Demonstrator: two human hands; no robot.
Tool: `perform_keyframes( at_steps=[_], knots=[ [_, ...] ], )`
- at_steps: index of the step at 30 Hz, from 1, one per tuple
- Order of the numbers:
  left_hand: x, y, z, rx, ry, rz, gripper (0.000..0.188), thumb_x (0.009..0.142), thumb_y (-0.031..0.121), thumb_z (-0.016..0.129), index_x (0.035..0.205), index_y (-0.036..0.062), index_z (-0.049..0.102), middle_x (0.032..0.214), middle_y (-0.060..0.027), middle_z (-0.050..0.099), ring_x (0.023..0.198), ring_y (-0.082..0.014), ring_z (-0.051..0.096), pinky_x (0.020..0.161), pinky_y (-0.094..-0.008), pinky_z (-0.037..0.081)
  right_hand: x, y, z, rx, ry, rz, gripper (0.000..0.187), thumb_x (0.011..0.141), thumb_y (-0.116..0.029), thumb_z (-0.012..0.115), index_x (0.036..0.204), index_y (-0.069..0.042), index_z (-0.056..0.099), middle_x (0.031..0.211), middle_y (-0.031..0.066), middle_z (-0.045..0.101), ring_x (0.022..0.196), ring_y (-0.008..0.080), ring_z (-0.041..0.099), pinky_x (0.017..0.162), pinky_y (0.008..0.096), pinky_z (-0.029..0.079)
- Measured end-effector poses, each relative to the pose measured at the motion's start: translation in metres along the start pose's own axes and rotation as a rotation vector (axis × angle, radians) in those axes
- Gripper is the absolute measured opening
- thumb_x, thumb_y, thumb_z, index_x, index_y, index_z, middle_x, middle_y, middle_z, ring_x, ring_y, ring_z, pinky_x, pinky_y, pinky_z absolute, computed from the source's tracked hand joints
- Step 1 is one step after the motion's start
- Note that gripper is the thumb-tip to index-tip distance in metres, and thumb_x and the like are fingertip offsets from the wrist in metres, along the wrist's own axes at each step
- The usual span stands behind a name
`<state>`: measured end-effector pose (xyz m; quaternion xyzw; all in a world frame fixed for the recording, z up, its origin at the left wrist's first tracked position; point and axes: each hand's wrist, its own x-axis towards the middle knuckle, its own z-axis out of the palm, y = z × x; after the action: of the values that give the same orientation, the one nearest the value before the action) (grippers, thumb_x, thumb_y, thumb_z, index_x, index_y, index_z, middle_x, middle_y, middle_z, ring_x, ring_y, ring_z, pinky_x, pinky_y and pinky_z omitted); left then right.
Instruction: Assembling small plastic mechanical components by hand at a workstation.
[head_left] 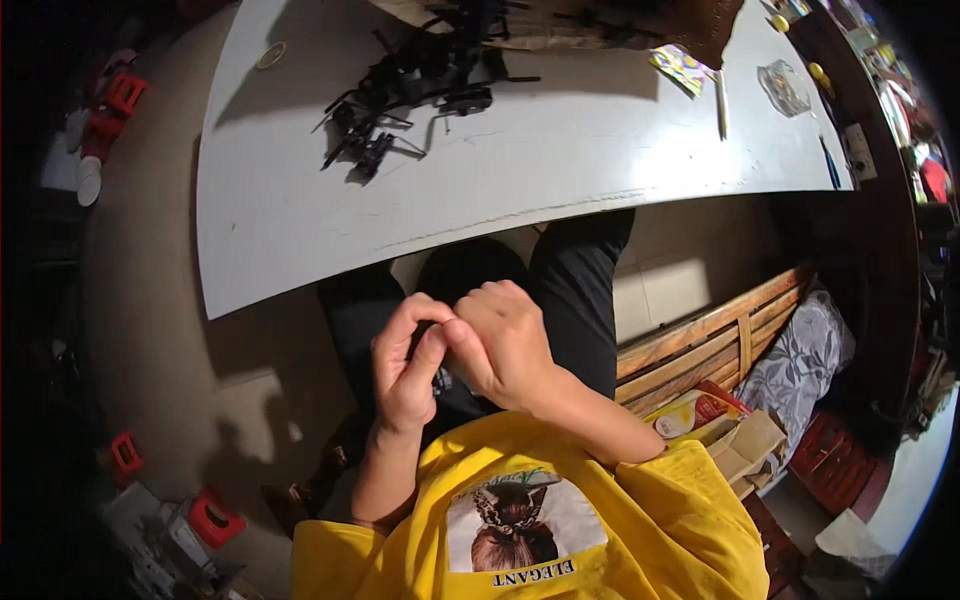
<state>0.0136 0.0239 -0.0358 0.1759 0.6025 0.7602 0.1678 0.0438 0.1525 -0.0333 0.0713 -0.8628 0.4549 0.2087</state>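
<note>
My left hand (408, 362) and my right hand (503, 340) meet over my lap, just below the near edge of a white table (300, 220). Both pinch a small dark piece (441, 378) that shows only as a sliver between the palms; most of it is hidden by the fingers. A pile of black plastic parts (415, 85) lies on the far middle of the table, well away from the hands.
A paper bag (560, 25) lies behind the pile. A colourful wrapper (680, 68), a thin white stick (721, 100) and a clear plastic bag (784, 88) sit at the table's right. A wooden bench (715, 335) with a patterned cushion (800, 365) stands right; red items (125, 95) lie on the floor left.
</note>
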Motion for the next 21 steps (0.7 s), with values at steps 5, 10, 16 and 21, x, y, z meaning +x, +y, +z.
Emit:
perform_keyframes(
  at_steps=[5,10,16,21],
  knots=[
    [0.007,0.001,-0.005,0.260,0.005,0.060,0.009,0.085,0.009,0.055,0.084,0.0001,0.054,0.074,-0.0046,0.053,0.066,-0.0113,0.048,0.061,-0.0228,0.039,0.004,-0.004,-0.008,-0.211,0.181,-0.077,0.017,0.079,-0.018,0.060,0.082,-0.002,0.055,0.062,0.0084,0.050,0.056,0.0269,0.050,0.057,0.0339,0.041],
    [0.005,0.006,0.010,0.544,0.151,0.193,0.025,0.075,0.000,0.061,0.098,0.0014,0.052,0.082,-0.0091,0.057,0.070,-0.0188,0.056,0.064,-0.0263,0.045,0.003,-0.016,-0.015,0.022,0.024,0.204,0.025,0.075,-0.019,0.067,0.089,-0.002,0.057,0.065,0.0088,0.060,0.055,0.0196,0.061,0.049,0.0268,0.046],
    [0.005,0.004,0.005,0.600,-0.045,0.207,0.044,0.069,-0.007,0.064,0.109,0.0024,0.048,0.099,-0.0125,0.056,0.074,-0.0202,0.059,0.065,-0.0271,0.048,-0.002,0.000,-0.018,0.251,-0.093,0.522,0.013,0.081,-0.011,0.061,0.084,0.001,0.056,0.059,0.0061,0.059,0.053,0.0092,0.058,0.049,0.0213,0.044],
    [-0.001,0.010,0.001,0.258,0.180,0.088,0.039,0.075,0.004,0.069,0.107,0.0008,0.047,0.094,-0.0061,0.050,0.074,-0.0084,0.051,0.063,-0.0183,0.042,-0.009,0.018,-0.022,1.090,0.057,0.768,0.021,0.089,-0.018,0.051,0.091,0.002,0.059,0.065,0.0051,0.058,0.056,0.0098,0.056,0.052,0.0207,0.047]
  ],
)
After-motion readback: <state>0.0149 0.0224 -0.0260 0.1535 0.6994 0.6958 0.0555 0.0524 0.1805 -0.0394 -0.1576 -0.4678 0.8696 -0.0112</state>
